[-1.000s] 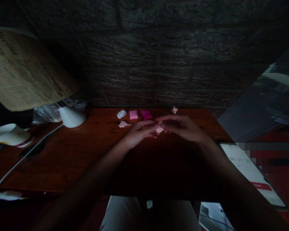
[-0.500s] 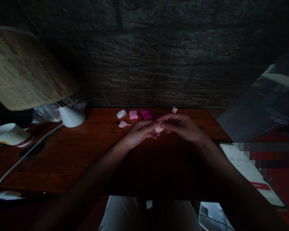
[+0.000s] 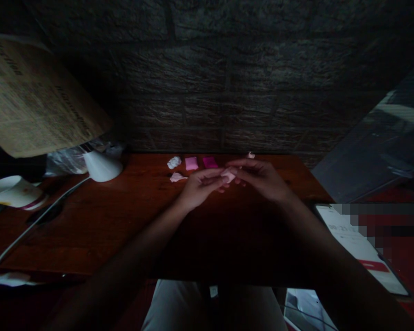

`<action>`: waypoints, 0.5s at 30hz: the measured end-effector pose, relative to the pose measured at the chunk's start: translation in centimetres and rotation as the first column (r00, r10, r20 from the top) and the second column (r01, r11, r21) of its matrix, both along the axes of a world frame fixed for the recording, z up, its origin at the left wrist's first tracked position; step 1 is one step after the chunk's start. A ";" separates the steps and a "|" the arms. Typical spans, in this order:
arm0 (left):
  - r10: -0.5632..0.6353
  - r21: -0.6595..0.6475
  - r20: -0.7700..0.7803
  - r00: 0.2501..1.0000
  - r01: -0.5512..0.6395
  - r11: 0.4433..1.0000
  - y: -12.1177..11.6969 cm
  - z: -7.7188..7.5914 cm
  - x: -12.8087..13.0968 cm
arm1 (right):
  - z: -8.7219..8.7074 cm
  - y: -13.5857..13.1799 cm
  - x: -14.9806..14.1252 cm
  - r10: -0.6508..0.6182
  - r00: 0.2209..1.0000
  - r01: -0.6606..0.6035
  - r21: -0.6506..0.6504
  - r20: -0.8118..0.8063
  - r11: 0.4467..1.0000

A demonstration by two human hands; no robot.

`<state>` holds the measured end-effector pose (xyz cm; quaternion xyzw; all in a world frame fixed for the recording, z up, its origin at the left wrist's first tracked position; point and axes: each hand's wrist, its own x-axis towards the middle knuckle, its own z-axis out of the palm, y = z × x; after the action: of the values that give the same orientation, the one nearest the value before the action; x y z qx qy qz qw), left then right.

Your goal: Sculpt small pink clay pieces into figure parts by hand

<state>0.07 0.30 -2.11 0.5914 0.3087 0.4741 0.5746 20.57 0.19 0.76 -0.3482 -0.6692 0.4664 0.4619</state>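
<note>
Between my two hands is a small pale pink lump, clay-like in look, held above the wooden table. My left hand pinches its left side with thumb and fingers. The fingertips of my right hand press on its right side. Just beyond my hands lie a magenta square piece and a lighter pink square piece. To their left sit a crumpled white lump and a flat pale pink scrap. Another pale pink bit rests near the wall.
A white lamp base with a brown paper shade stands at the left, its cable running to the front edge. A paper cup is at far left. A phone lies at the right, below a grey panel.
Both hands have risen slightly with the pale pink lump, and the left thumb has shifted over it. The pieces on the table stay where they were.
</note>
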 end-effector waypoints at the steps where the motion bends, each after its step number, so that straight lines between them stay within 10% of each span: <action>1: 0.002 -0.002 0.008 1.000 -0.002 1.000 0.0 0.0 0.0 | 0.0 0.0 0.0 0.002 1.000 -0.002 -0.001 0.001 1.000; 15: -0.110 -0.292 0.178 0.978 0.159 0.943 0.5 0.5 -0.1 | -0.1 -0.1 -0.4 -0.014 1.000 0.014 0.015 -0.011 1.000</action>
<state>-0.03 0.80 -1.62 0.4757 0.2901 0.4261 0.7128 20.13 0.12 0.68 -0.3466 -0.6679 0.4599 0.4714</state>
